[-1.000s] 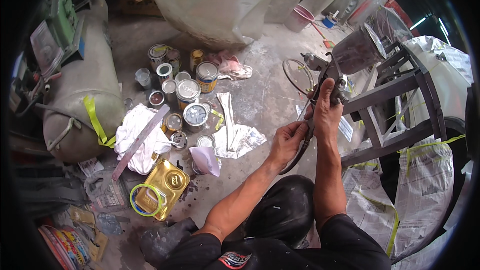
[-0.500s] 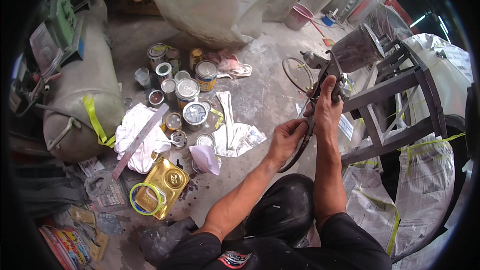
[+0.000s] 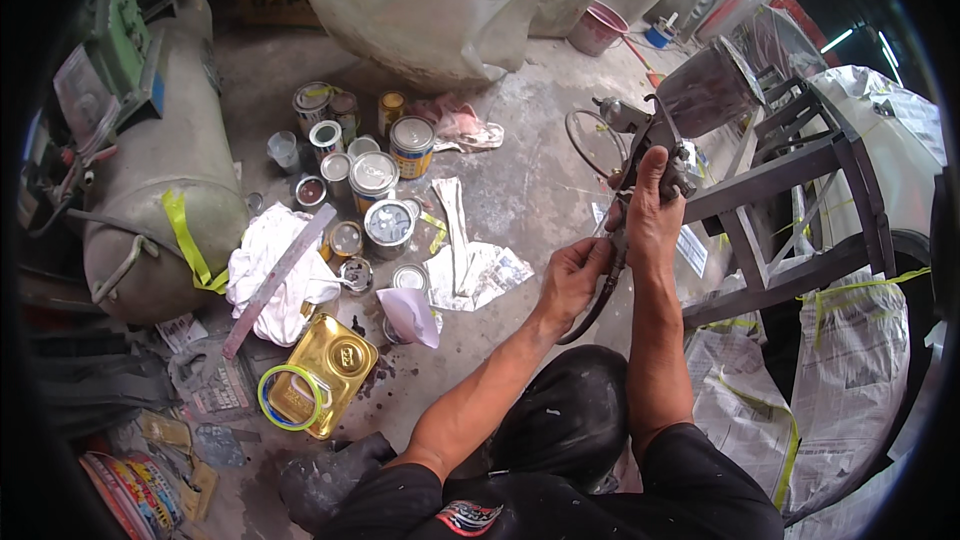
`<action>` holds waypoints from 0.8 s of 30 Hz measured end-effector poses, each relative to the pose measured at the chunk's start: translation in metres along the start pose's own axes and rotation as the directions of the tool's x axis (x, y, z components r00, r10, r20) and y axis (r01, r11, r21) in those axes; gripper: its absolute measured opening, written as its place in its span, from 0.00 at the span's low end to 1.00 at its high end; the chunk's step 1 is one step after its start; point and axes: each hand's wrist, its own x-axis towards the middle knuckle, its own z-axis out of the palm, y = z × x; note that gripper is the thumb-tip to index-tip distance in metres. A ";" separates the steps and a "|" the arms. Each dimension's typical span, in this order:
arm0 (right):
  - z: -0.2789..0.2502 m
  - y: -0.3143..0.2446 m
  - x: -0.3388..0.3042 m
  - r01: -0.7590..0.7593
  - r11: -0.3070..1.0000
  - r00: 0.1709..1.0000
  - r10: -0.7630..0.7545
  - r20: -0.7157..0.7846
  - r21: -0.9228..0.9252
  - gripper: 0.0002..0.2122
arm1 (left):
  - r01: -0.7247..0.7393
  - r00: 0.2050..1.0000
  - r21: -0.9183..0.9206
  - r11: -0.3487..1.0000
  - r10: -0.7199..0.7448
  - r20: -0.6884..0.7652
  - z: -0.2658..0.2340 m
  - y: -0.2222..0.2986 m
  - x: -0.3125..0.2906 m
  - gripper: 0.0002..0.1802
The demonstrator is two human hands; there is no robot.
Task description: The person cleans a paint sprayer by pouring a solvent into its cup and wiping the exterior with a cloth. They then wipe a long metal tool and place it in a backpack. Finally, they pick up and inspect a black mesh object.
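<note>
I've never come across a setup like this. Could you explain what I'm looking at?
There is no robot: these are a person's own bare hands, seen from above by a wide fisheye camera on their head, so straight edges bend. The right hand grips a spray gun with a metal cup. The left hand is by the hose below it; exactly what its fingers pinch is hard to see. On the floor are cans, a gold-coloured tin and a white cloth; a grey tank lies at the left.

Black hose [image 3: 604, 298], gold tin [image 3: 338, 370]
</note>
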 end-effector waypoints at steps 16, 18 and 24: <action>-0.012 0.003 0.005 0.138 0.950 0.964 -0.063 0.260 -0.282 0.21 | -0.051 0.998 0.200 0.978 0.057 -0.024 0.001 -0.002 0.004 0.10; -0.027 0.022 0.006 0.214 0.898 0.915 -0.045 0.402 -0.385 0.17 | -0.017 1.000 0.391 0.920 0.015 0.009 -0.008 -0.004 0.002 0.10; -0.078 0.167 -0.063 0.245 0.878 0.855 0.004 0.518 -0.411 0.10 | 0.105 0.994 0.900 0.424 -0.030 -0.102 -0.070 -0.005 -0.011 0.11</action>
